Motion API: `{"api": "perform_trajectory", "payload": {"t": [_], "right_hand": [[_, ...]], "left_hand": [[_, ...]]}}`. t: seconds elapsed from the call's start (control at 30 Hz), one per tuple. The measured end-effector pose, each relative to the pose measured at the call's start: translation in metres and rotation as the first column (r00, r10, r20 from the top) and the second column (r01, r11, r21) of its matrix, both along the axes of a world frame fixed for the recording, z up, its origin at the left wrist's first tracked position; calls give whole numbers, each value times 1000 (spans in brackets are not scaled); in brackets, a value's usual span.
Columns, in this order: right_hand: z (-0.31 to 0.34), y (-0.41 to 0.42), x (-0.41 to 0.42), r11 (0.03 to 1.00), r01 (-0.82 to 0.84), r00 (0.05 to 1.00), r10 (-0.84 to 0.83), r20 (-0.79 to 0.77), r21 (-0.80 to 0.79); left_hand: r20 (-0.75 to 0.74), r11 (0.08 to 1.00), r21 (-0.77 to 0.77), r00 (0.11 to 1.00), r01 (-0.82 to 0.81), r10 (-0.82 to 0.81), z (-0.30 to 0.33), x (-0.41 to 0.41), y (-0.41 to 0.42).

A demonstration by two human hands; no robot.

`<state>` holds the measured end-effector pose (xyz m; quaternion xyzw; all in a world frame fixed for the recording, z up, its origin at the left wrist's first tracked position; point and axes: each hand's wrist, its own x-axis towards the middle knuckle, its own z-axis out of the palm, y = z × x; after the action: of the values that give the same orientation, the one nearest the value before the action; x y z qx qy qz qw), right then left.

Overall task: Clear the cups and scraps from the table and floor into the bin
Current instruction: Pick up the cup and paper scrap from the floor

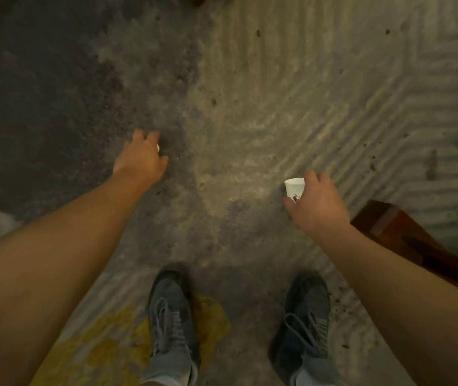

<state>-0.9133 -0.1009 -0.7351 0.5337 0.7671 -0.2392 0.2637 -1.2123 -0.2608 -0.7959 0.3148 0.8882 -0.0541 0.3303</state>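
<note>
I look straight down at a rough concrete floor [236, 135]. My right hand [319, 207] grips a small white paper cup [294, 186] with a red print, held upright above the floor. My left hand [140, 157] reaches down to the left of centre, fingers curled over a small white scrap [158, 147] that only peeks out at the fingertips. Whether that scrap is another cup or paper is hidden by the hand. No bin is in view.
My two grey shoes [172, 316] stand at the bottom centre, on a yellow paint patch [214, 316]. A brown wooden furniture piece [406, 232] juts in at the right. Small dark specks dot the ridged floor at the right.
</note>
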Motion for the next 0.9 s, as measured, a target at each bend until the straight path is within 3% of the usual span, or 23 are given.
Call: {"api": "perform_trajectory", "payload": {"t": [0.13,0.4,0.67,0.9], "right_hand": [[-27,3,8,992,125,992,-125,22,-6],[-57,2,-6,968,232,973,-229,42,-95],[-49,-40,-39,981,36,999,-38,-8,-190],[51,-64,-63,981,-110,984,85,-158,-158]], "left_hand": [[-32,1000,-2,999,19,-19,-21,5,2],[29,984,140,993,108,-113,-7,35,-1],[20,992,125,1000,19,-21,29,30,-8],[66,982,187,998,11,-24,130,22,-36]]}}
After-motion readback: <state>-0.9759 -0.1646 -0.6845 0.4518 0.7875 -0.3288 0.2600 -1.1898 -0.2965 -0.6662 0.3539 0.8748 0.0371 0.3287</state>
